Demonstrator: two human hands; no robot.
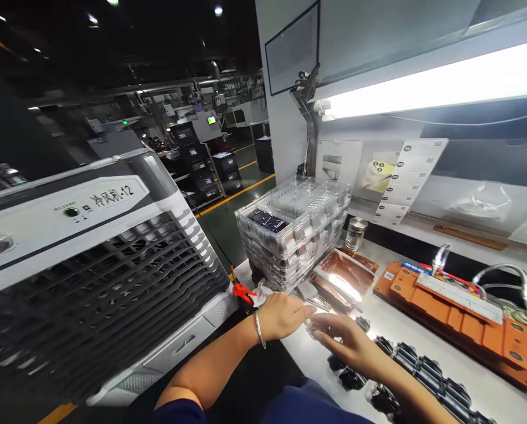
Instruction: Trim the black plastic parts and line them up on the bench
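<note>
My left hand (pixel 283 315), with a silver bangle at the wrist, is curled at the table's front left edge. Its thumb reaches toward the fingertips of my right hand (pixel 345 338). Those fingers are pinched around something small and pale that I cannot make out. Whatever the left fingers hold is hidden behind the hand. Just beyond the left wrist are a red-handled tool (pixel 243 292) and a crumpled white tissue (pixel 262 292). Several black molded parts (pixel 422 371) lie in rows beneath and beside my right forearm.
Stacked clear plastic trays (pixel 289 229) stand ahead, with dark pieces in the top one. Behind the hands are a copper-toned bag (pixel 340 280) and a glass jar (pixel 355 234). An orange fixture (pixel 457 318) with cables occupies the right. A large air cooler (pixel 113 277) flanks the left.
</note>
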